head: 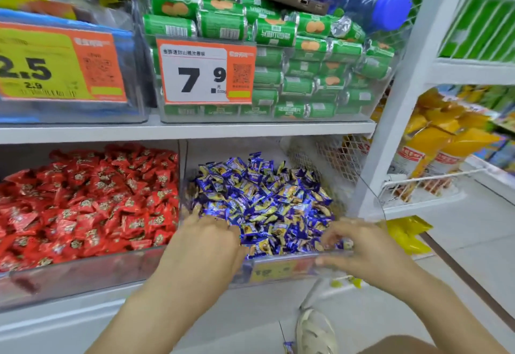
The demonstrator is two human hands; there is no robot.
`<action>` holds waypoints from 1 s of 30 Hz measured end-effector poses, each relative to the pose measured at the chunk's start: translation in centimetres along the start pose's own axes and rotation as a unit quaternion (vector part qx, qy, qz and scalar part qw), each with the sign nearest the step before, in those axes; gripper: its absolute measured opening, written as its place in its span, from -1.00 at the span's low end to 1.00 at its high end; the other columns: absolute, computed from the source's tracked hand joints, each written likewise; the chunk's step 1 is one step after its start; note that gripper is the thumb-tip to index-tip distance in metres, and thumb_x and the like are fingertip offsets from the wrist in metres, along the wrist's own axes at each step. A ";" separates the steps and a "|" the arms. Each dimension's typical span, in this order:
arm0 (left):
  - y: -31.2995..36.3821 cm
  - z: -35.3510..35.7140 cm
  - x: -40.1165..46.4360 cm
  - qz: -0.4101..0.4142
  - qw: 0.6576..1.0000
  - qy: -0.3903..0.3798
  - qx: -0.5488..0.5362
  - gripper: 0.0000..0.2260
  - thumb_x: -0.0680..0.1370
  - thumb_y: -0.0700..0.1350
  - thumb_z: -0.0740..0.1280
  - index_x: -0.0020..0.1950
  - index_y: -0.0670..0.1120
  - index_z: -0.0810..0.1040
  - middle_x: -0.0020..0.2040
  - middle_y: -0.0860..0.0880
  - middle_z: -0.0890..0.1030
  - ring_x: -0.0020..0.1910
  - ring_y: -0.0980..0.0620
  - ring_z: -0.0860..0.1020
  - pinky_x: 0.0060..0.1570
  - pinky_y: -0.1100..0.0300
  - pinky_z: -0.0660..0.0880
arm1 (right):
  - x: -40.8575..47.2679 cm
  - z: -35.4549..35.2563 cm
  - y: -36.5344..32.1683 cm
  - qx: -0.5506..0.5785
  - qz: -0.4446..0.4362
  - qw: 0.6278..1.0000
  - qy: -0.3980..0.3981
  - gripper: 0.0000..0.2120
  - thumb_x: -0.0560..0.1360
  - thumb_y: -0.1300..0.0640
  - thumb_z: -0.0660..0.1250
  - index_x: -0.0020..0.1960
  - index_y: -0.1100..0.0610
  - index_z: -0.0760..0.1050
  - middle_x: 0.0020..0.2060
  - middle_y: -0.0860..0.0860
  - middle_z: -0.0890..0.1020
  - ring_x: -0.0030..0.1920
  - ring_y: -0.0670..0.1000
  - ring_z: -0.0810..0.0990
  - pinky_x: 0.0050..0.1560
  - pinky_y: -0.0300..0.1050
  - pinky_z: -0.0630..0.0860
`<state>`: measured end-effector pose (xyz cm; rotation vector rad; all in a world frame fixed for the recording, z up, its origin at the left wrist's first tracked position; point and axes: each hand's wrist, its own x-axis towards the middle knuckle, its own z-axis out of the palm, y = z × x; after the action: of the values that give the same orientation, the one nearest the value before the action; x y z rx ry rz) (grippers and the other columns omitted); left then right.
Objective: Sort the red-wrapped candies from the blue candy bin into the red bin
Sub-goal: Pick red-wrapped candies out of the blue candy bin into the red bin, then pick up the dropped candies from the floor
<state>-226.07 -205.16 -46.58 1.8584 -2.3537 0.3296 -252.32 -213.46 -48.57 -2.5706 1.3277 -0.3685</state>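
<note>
Both hands in blue candy bin (281,266): left hand (206,238) fingers buried, grip unclear; right hand (359,245) curled, contents unclear. Search step; no red-wrapped candy visible. Next: dig, carry finds to red bin (83,268).

2 candy bins (178,158), 2 hands (207,239), 2 price tags (206,70)

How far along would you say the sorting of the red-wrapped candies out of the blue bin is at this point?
Done: no red wrapper shows on top of the blue candy bin; the red bin holds only red. In hand: the left hand digs into the blue pile while the right hand rests at the front edge; neither visibly holds a red candy. Left: checking beneath the surface, which is hidden.
</note>
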 end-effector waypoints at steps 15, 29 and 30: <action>2.1 1.6 2.1 -0.160 0.981 -0.102 0.045 -0.86 0.57 -0.01 0.22 0.10 0.03 0.44 0.05 0.01 0.60 0.07 -0.04 0.58 -0.22 0.17 0.33 | 2.4 2.9 1.5 -0.041 -0.004 0.969 0.244 -0.81 0.30 0.13 0.43 -0.09 -0.01 0.60 -0.17 -0.08 0.63 -0.14 0.07 0.60 -0.08 -0.15 0.30; 1.2 4.7 0.7 -0.132 0.991 0.012 0.006 -0.85 0.44 -0.15 0.41 -0.02 -0.09 0.55 -0.12 -0.14 0.62 -0.10 -0.20 0.60 -0.33 0.10 0.37 | 2.1 4.9 -0.4 -0.069 0.041 0.970 0.231 -0.79 0.41 0.14 0.39 0.05 0.08 0.60 -0.06 0.12 0.61 -0.02 0.23 0.53 -0.01 0.03 0.38; 1.2 4.8 0.2 -0.104 0.993 0.058 0.014 -0.83 0.37 -0.22 0.44 -0.07 -0.14 0.56 -0.17 -0.16 0.60 -0.17 -0.21 0.58 -0.35 0.09 0.41 | 1.5 4.8 -1.3 -0.070 0.019 0.965 0.251 -0.75 0.42 0.15 0.37 0.09 0.10 0.57 -0.03 0.13 0.60 -0.01 0.23 0.52 0.00 0.03 0.37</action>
<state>-227.15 -206.28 -51.28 2.0167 -2.0691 0.4356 -248.93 -213.53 -52.57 -2.6633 1.6062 -1.0061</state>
